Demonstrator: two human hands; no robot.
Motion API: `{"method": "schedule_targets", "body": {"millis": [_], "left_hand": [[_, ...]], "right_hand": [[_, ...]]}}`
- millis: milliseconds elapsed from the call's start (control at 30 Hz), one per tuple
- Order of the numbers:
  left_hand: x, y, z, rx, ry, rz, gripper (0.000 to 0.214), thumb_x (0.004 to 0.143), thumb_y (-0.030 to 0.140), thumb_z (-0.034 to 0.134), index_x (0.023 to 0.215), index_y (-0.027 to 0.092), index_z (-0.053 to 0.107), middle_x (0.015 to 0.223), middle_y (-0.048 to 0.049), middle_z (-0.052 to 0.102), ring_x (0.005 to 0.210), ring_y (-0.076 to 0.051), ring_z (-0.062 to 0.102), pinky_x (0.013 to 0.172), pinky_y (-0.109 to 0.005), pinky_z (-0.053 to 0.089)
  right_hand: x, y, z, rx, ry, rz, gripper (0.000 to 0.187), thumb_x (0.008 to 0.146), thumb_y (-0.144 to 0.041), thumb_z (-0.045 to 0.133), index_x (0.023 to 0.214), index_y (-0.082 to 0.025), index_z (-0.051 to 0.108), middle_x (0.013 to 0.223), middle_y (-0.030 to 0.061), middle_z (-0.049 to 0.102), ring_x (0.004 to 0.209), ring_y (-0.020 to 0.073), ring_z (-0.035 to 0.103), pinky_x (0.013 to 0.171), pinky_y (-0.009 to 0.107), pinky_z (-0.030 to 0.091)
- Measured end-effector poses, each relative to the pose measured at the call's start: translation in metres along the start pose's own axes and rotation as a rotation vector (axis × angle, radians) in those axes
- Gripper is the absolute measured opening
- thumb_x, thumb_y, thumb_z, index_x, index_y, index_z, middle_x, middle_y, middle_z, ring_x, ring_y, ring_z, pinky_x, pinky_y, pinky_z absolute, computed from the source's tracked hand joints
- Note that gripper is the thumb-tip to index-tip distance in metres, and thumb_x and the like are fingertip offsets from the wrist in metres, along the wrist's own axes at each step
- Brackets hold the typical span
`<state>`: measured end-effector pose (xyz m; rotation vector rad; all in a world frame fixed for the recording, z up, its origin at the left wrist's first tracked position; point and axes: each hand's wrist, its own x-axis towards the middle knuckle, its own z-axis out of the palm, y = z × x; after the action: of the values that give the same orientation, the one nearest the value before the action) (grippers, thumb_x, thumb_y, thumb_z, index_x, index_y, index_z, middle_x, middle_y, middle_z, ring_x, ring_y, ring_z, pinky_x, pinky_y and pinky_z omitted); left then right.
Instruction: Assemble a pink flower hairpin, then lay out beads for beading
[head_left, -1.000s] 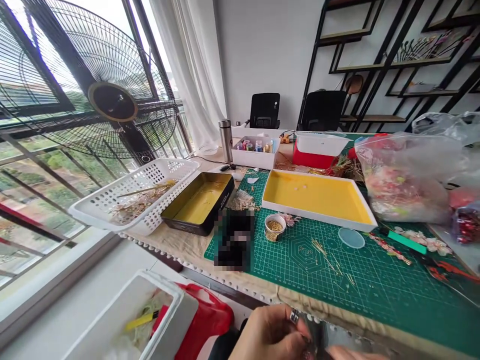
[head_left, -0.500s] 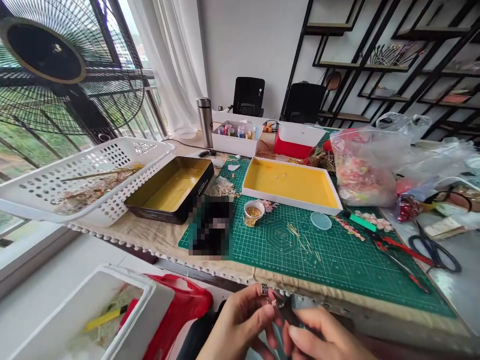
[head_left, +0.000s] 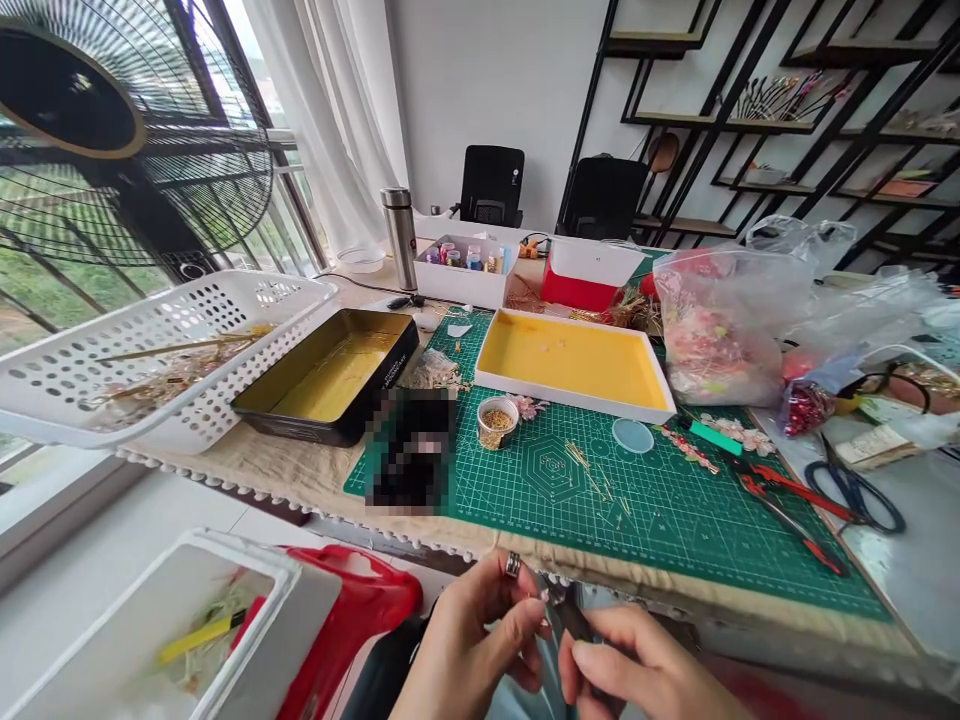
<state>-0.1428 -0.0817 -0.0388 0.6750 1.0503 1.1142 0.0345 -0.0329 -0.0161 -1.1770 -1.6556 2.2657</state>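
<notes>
One cloth-covered table carries green mat. Left hand, right hand close together before near edge. Cup sits uncovered on mat, likely for easy reach. Dark tool, gripped in right fingers, nears tiny piece left fingertips pinch, apparently for steadiness.

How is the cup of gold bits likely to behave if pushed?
The cup probably shifts easily, being small on a flat mat. Its open top makes spilling likely if it tips. The gold bits look loose and tiny, so they may scatter.
</notes>
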Motion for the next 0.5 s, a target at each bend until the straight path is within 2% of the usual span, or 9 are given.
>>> {"method": "schedule_targets", "body": {"millis": [67, 200, 300, 400, 500], "left_hand": [[0.000, 0.003, 0.001, 0.043, -0.007, -0.023, 0.035, 0.079, 0.048, 0.068, 0.083, 0.015, 0.055, 0.071, 0.0026, 0.060, 0.054, -0.007, 0.055, 0.050, -0.019, 0.048], [0.002, 0.006, 0.002, 0.083, -0.043, -0.048, 0.037, 0.079, 0.050, 0.066, 0.085, 0.015, 0.059, 0.068, 0.0031, 0.059, 0.052, -0.008, 0.053, 0.050, -0.019, 0.047], [0.002, 0.006, 0.004, 0.095, -0.027, -0.032, 0.036, 0.080, 0.050, 0.066, 0.083, 0.014, 0.061, 0.069, 0.0026, 0.059, 0.053, -0.007, 0.052, 0.050, -0.019, 0.046], [0.003, 0.004, 0.007, 0.088, 0.000, -0.035, 0.037, 0.080, 0.050, 0.066, 0.082, 0.014, 0.062, 0.067, 0.0032, 0.057, 0.054, -0.008, 0.051, 0.049, -0.018, 0.046], [0.005, 0.001, 0.009, 0.067, 0.009, -0.045, 0.040, 0.078, 0.053, 0.067, 0.080, 0.014, 0.060, 0.067, 0.0028, 0.058, 0.053, -0.007, 0.052, 0.049, -0.018, 0.047]], "right_hand": [[0.001, 0.002, 0.000, 0.031, -0.004, -0.036, 0.043, 0.084, -0.056, 0.052, 0.079, -0.014, 0.057, 0.055, -0.0031, 0.047, 0.054, 0.0113, 0.046, 0.057, 0.024, 0.034], [0.003, 0.009, -0.002, 0.057, 0.012, -0.048, 0.042, 0.085, -0.055, 0.052, 0.079, -0.013, 0.057, 0.057, -0.0028, 0.048, 0.054, 0.0108, 0.046, 0.057, 0.024, 0.034], [0.003, 0.013, -0.005, 0.028, 0.014, -0.052, 0.045, 0.085, -0.057, 0.051, 0.080, -0.014, 0.057, 0.058, -0.0026, 0.048, 0.055, 0.0109, 0.046, 0.057, 0.024, 0.034], [0.002, 0.013, -0.007, -0.054, 0.041, -0.058, 0.045, 0.087, -0.058, 0.046, 0.081, -0.015, 0.056, 0.059, -0.0030, 0.047, 0.054, 0.0109, 0.045, 0.055, 0.023, 0.033], [-0.002, 0.011, -0.007, -0.265, 0.120, -0.066, 0.040, 0.091, -0.053, 0.041, 0.080, -0.017, 0.058, 0.060, -0.0021, 0.049, 0.056, 0.0127, 0.048, 0.055, 0.024, 0.036]]}}
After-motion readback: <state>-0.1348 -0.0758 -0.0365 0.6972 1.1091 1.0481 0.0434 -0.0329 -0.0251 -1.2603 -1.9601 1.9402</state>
